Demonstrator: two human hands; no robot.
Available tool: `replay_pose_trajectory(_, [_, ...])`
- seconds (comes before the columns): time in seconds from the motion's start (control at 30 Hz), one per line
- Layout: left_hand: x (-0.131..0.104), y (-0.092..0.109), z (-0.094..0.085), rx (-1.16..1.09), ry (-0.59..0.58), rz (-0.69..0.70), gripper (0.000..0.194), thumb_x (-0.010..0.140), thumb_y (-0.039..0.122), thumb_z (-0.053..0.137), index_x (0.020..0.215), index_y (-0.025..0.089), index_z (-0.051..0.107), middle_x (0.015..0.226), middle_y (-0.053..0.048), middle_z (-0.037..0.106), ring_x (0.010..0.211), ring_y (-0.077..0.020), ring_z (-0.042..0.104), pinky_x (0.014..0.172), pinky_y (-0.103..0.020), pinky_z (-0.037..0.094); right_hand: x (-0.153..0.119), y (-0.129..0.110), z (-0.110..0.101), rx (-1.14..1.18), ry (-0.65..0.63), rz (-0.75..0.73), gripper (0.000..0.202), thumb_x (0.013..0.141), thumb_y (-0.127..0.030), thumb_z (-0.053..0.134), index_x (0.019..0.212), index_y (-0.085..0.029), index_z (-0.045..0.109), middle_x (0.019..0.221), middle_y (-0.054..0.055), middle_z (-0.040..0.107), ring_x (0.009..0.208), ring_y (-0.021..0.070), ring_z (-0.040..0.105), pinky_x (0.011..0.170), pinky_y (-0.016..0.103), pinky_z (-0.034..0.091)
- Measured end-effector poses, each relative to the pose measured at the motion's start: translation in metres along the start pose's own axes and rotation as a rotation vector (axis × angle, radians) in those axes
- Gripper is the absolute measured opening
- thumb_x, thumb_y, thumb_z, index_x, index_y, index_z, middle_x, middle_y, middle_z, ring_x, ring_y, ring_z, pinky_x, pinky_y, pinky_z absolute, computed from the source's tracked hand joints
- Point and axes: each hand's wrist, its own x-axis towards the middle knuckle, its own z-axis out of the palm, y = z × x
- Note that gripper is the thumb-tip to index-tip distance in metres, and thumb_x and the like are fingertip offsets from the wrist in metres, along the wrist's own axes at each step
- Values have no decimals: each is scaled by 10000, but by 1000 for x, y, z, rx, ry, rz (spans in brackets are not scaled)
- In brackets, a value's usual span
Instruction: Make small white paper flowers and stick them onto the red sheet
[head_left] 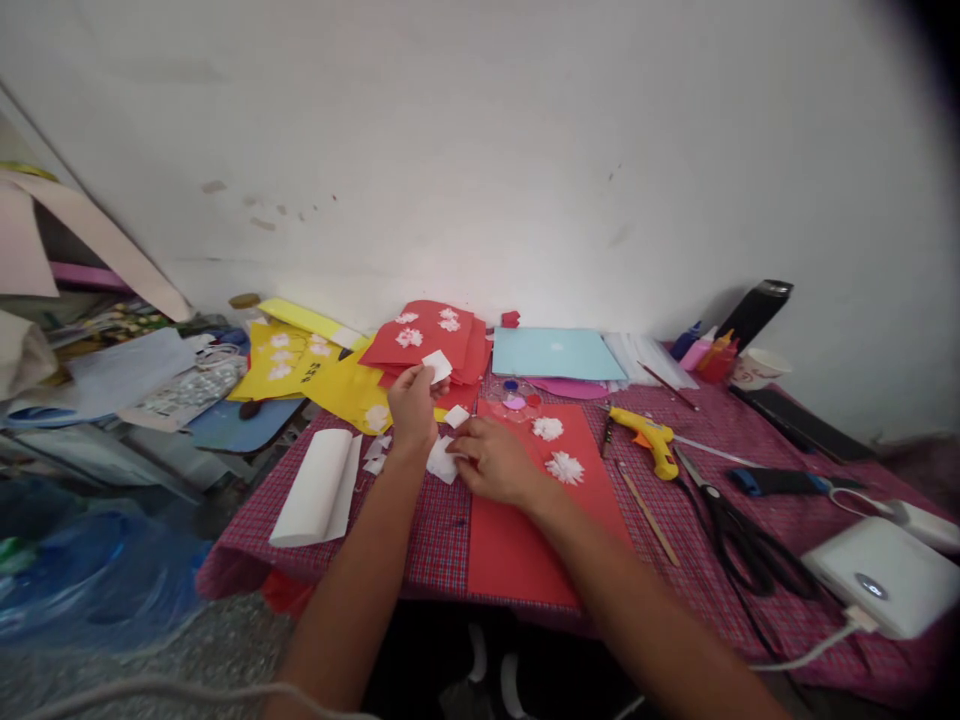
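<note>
My left hand [412,408] is raised over the table and pinches a small white paper square [437,366] between thumb and fingers. Lower and to the right, my right hand [495,458] has its fingers curled together at the edge of a loose white paper piece [442,461] and appears to grip it. Another white square [457,416] lies just above those fingers. Under my right wrist is a red sheet [525,560] bearing two fluffy white paper flowers [564,467]. White scraps [375,455] lie beside my left forearm.
A folded white paper roll [311,490] lies left. Behind are red cards [420,335], yellow sheets [345,395] and a light blue sheet [555,355]. Rightward lie a yellow glue gun [649,437], black scissors [750,535], a wooden stick [649,515] and a white power bank [885,578].
</note>
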Motion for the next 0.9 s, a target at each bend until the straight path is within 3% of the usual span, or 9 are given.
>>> replay_pose_trajectory(0.03, [-1, -1, 0, 13, -13, -8, 209, 649, 250, 701, 797, 140, 602, 647, -3, 642, 606, -142, 662, 593, -239, 515, 0, 1, -3, -2, -18, -13, 289, 744, -113, 590, 969, -235, 726, 1002, 72, 697, 910, 231, 613, 846, 377, 497])
replay_pose_trajectory(0.1, [-2, -3, 0, 45, -59, -41, 203, 652, 256, 707, 790, 138, 616, 659, -14, 654, 601, -141, 657, 586, -237, 508, 1, 7, -10, 28, 92, 45, 347, 723, -68, 528, 972, -217, 719, 994, 81, 696, 937, 239, 614, 848, 382, 493])
replay_pose_trajectory(0.2, [-7, -9, 0, 111, -186, -113, 202, 658, 271, 724, 781, 136, 639, 679, -24, 665, 590, -135, 643, 579, -238, 497, 3, 16, -21, 106, 325, 270, 259, 790, -96, 488, 885, -213, 699, 881, 63, 693, 858, 224, 617, 788, 363, 482])
replay_pose_trajectory(0.3, [-15, -15, 2, 210, -385, -149, 198, 690, 302, 730, 761, 128, 669, 714, -31, 664, 621, -125, 628, 615, -244, 499, 5, 24, -25, 311, 463, 466, 155, 844, -213, 520, 857, -206, 674, 826, 37, 679, 763, 196, 604, 716, 326, 477])
replay_pose_trajectory(0.47, [-26, -19, 4, 371, -582, -78, 196, 743, 320, 713, 772, 126, 709, 725, -30, 663, 650, -108, 583, 633, -223, 467, 7, 29, -24, 541, 596, 539, 165, 795, -255, 579, 926, -194, 658, 840, 23, 655, 752, 174, 585, 718, 301, 473])
replay_pose_trajectory(0.57, [-27, -20, 3, 429, -612, -50, 201, 758, 328, 705, 795, 131, 719, 736, -32, 669, 660, -114, 577, 633, -227, 457, 8, 29, -27, 637, 624, 563, 222, 757, -244, 607, 966, -194, 657, 851, 20, 652, 741, 167, 573, 702, 290, 468])
replay_pose_trajectory(0.77, [-26, -21, 2, 483, -624, -24, 230, 745, 357, 726, 792, 132, 722, 731, -29, 665, 659, -119, 566, 624, -234, 440, 8, 27, -35, 665, 551, 604, 142, 763, -304, 622, 689, -186, 645, 646, -7, 580, 611, 144, 488, 587, 265, 400])
replay_pose_trajectory(0.9, [-26, -21, 2, 501, -613, -10, 235, 736, 365, 731, 783, 135, 719, 717, -25, 664, 650, -121, 562, 623, -237, 435, 8, 29, -35, 655, 536, 611, 168, 781, -316, 614, 682, -185, 645, 628, -14, 572, 597, 141, 479, 577, 267, 385])
